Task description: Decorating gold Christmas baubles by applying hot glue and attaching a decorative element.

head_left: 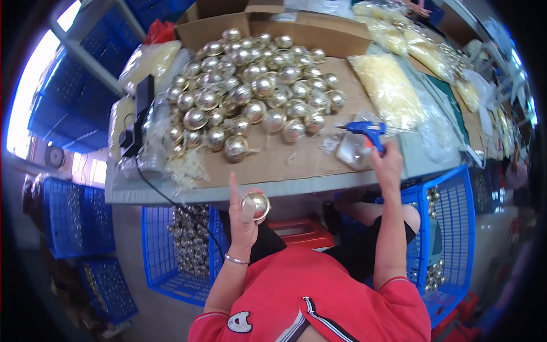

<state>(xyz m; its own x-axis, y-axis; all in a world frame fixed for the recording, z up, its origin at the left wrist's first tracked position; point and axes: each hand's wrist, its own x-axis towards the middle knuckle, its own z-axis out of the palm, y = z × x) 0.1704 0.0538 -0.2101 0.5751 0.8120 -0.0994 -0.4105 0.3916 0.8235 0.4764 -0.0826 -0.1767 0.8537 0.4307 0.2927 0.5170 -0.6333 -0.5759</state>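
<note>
My left hand [245, 219] is closed around a shiny gold ball ornament [256, 206], held just off the near table edge. My right hand [388, 163] grips the handle of a blue glue gun [367, 130], whose nozzle points left across the cardboard. Under the glue gun lies a small clear plastic container [352, 153] with something whitish beside it. Beyond both hands, a big heap of gold ball ornaments [262, 87] covers the cardboard sheet [268, 165] on the table.
Bags of pale yellow pieces [390, 91] lie at the right. A cardboard box [319, 35] stands behind the heap. Blue crates [154, 251] with ornaments flank my legs; a black cable [165, 196] hangs over the table's left front. A red stool [305, 232] is below.
</note>
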